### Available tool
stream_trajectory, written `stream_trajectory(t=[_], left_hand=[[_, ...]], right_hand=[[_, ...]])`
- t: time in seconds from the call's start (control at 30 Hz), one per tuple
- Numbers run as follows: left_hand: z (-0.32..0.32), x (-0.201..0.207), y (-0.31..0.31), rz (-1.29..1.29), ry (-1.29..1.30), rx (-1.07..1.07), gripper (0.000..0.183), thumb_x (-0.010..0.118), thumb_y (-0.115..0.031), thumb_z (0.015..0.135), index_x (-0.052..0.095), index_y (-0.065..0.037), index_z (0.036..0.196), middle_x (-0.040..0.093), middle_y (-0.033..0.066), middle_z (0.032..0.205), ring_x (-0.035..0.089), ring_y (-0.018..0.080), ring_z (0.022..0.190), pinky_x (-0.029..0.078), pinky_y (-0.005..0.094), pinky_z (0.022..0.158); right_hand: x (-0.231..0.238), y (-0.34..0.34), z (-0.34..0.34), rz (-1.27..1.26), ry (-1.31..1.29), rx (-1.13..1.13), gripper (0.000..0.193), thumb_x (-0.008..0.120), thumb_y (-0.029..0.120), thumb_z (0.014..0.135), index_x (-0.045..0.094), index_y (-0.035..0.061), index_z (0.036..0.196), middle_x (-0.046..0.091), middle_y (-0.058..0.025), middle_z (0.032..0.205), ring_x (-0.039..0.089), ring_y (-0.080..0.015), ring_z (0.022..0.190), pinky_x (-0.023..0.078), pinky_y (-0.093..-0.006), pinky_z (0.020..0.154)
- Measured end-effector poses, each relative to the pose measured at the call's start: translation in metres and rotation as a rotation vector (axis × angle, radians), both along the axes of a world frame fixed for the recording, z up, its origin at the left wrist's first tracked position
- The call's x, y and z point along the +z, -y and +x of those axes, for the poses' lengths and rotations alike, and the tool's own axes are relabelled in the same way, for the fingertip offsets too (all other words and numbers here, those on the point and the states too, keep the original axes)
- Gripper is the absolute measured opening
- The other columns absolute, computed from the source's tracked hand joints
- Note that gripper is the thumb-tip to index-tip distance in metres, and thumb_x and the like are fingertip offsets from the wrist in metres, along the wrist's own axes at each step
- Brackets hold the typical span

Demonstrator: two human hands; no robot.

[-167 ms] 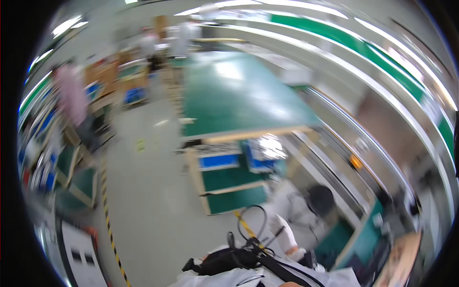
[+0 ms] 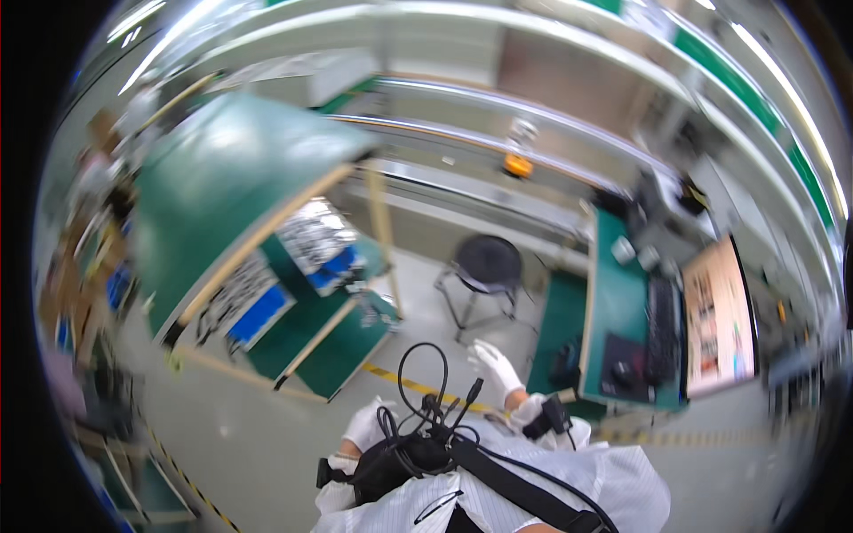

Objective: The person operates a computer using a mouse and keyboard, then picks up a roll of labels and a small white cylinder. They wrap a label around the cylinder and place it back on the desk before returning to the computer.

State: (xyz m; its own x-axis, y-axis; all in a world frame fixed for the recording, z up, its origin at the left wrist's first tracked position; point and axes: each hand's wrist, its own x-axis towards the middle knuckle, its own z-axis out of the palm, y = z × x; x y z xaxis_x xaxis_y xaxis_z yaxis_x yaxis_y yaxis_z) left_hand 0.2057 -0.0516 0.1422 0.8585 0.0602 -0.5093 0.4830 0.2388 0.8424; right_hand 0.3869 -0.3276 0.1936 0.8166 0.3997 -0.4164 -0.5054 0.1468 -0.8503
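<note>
My right hand (image 2: 496, 366), in a white glove, hangs in front of my body with its fingers stretched out and nothing in them. A round black stool (image 2: 487, 259) on metal legs stands beyond it. Closer to my body, my left hand (image 2: 364, 426) is also in a white glove. Black cables (image 2: 421, 355) and a black pouch (image 2: 400, 466) on my chest partly cover it, so its fingers cannot be made out. Each wrist wears a small black device; one (image 2: 549, 416) shows clearly on my right.
A large green-topped table (image 2: 240, 169) stands on the left, with blue-and-white bins (image 2: 259, 313) on its lower shelf. A green desk (image 2: 613, 293) to the right bears a keyboard (image 2: 661, 329), a mouse and a monitor (image 2: 720, 320). A conveyor rail (image 2: 426, 133) runs behind.
My view has swung to the right: the green table has shifted left, and the stool and desk have come nearer the middle. My left hand has come into sight.
</note>
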Motion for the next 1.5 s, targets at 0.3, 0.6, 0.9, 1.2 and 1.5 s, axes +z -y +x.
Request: stream_trajectory(t=[0.3, 0.6, 0.9, 1.2, 1.5], left_hand=[[0.257, -0.009, 0.121, -0.009, -0.157, -0.411, 0.045, 0.048, -0.039, 0.097, 0.060, 0.002, 0.111, 0.066, 0.0091, 0.086, 0.062, 0.0148, 0.069, 0.049, 0.0248, 0.063], [0.417, -0.072, 0.207, 0.099, -0.119, -1.006, 0.042, 0.048, -0.034, 0.097, 0.061, 0.003, 0.112, 0.068, 0.0121, 0.099, 0.065, 0.0217, 0.083, 0.050, 0.0318, 0.075], [0.557, -0.054, 0.314, 0.275, 0.524, -1.276, 0.037, 0.045, -0.030, 0.098, 0.064, -0.002, 0.114, 0.064, 0.0119, 0.113, 0.060, 0.0232, 0.104, 0.044, 0.0313, 0.093], [0.497, 0.087, 0.511, -0.421, 0.387, -1.536, 0.045, 0.056, -0.025, 0.094, 0.046, -0.002, 0.132, 0.061, 0.0104, 0.115, 0.060, 0.0178, 0.100, 0.047, 0.0280, 0.088], [0.429, 0.074, 0.570, -0.368, 0.595, -1.590, 0.027, 0.046, -0.023, 0.097, 0.057, -0.001, 0.107, 0.065, 0.0153, 0.096, 0.065, 0.0255, 0.084, 0.053, 0.0344, 0.077]], right_hand=[[-0.037, 0.206, 0.021, -0.567, 0.141, -1.050, 0.043, 0.065, 0.025, 0.088, 0.055, 0.0055, 0.125, 0.060, -0.0100, 0.118, 0.059, -0.0206, 0.103, 0.047, -0.0329, 0.089], [-0.063, 0.245, 0.033, -1.326, 0.058, -1.660, 0.057, 0.075, 0.023, 0.075, 0.051, 0.0055, 0.125, 0.050, -0.0182, 0.127, 0.049, -0.0337, 0.116, 0.041, -0.0408, 0.099], [-0.024, 0.240, 0.101, -0.308, 0.214, -2.033, 0.027, 0.058, 0.004, 0.090, 0.058, -0.0036, 0.116, 0.065, -0.0123, 0.103, 0.064, -0.0176, 0.087, 0.054, -0.0272, 0.078], [0.035, 0.268, 0.183, 0.607, 0.335, -2.054, 0.021, 0.054, 0.010, 0.095, 0.057, 0.0000, 0.114, 0.061, -0.0106, 0.106, 0.062, -0.0210, 0.094, 0.055, -0.0310, 0.081], [-0.015, 0.280, 0.176, 0.734, 0.715, -1.982, 0.025, 0.051, 0.011, 0.094, 0.054, 0.0071, 0.119, 0.057, -0.0047, 0.112, 0.055, -0.0148, 0.106, 0.045, -0.0302, 0.093]])
